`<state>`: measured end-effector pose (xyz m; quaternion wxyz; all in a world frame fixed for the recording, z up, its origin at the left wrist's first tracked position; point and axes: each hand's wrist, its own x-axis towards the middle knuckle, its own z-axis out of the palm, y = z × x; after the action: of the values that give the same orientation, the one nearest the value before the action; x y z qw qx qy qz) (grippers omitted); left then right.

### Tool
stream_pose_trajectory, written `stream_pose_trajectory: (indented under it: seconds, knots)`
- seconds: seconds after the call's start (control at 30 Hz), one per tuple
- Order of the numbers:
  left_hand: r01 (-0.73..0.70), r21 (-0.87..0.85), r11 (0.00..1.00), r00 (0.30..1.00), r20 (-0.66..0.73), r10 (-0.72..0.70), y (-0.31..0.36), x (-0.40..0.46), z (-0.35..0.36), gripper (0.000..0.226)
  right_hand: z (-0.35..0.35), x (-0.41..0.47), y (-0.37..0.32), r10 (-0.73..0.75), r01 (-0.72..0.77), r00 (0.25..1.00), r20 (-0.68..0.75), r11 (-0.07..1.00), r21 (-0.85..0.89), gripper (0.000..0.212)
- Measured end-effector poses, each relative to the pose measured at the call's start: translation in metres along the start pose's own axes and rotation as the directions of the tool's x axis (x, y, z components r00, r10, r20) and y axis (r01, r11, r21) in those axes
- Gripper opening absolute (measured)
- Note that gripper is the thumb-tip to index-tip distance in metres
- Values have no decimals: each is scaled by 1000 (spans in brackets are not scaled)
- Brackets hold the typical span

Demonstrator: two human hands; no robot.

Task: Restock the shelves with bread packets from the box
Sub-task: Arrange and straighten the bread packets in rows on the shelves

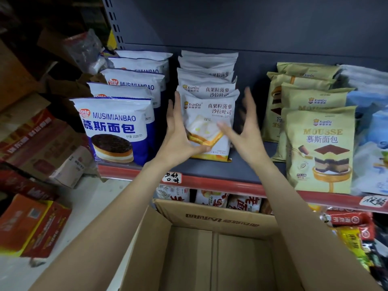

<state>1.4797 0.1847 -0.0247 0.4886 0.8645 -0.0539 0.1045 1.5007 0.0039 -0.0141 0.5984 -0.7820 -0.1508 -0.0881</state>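
Currently, status: we are seating the front white packet (210,124) of the middle row on the shelf (212,168).
Left hand (178,133): we hold the packet's left edge, fingers straight along its side, thumb curled under its lower front.
Right hand (245,131): fingers spread and apart, just beside the packet's right edge; motion blur prevents us from telling whether the thumb touches the packet.
Packet location: upright on the shelf, leaning against the white packets (207,80) queued behind it.
Box (210,248): open cardboard carton below our arms; the visible floor of it shows no packets, though its near part is out of view.
Work done: we judge the middle row nearly filled, with several packets standing one behind another.
Work left: we judge it to be little more than squaring this packet and releasing it, as far as the box contents show.
Middle row print: "XianDu", with Chinese text naming pineapple salad toast.
Left row (117,131): blue and white packets marked "Date" and "MUSIMIANBAO", with a stamp reading "20250701".
Right row (321,150): tan packets marked "XianDu" and "MOUSSE".
Shelf tag (172,177): handwritten characters on the red edge strip; we cannot read them with confidence.
Box print: inverted lettering, not legible.
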Motion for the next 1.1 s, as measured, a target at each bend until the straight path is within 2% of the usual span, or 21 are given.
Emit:
stream_pose_trajectory:
  seconds: [0.1,0.17,0.2,0.3,0.4,0.47,0.53,0.67,0.77,0.83,0.9,0.93,1.0,1.1]
  knots:
    - [-38,140,989,999,32,34,2,-5,2,137,-5,33,-19,-19,14,975,-221,1000,-23,39]
    - [-68,176,982,996,75,55,3,-4,4,137,-11,57,-24,43,-71,975,-220,990,-121,13]
    - [-90,198,976,992,100,72,3,-4,5,138,-14,66,-24,64,-97,979,-192,981,-167,7]
    - [-107,257,960,989,130,75,5,-4,5,142,-25,75,-25,93,-109,993,-75,966,-235,6]
    - [-126,279,952,988,126,94,6,-7,5,143,-35,77,-33,100,-90,994,52,980,-175,11]
    - [-144,296,944,988,88,123,4,-7,7,142,-37,81,-36,82,-75,996,35,980,-186,7]
    - [-138,315,939,990,37,133,3,-4,10,140,-29,87,-34,25,-45,997,-79,965,-260,3]
    - [-50,308,950,999,3,52,8,2,13,138,-7,89,-33,55,-155,963,-264,914,-376,19]
    - [-42,302,952,999,8,42,8,2,12,137,-5,67,-34,48,-147,935,-351,954,-261,35]
    - [-64,164,984,998,25,61,3,3,11,134,-5,37,-23,59,-97,966,-253,985,-142,65]
    - [-61,23,998,998,23,60,-2,5,8,131,0,8,-6,123,-123,992,2,987,-107,98]
    - [-54,15,998,998,31,53,-3,5,6,130,4,0,4,149,-139,982,114,986,-89,108]
    - [-43,31,999,997,66,40,-3,8,2,130,14,-3,18,155,-145,967,204,987,-63,117]
    - [-27,50,998,995,95,22,-1,15,-4,129,27,6,19,124,-97,971,204,986,-139,110]
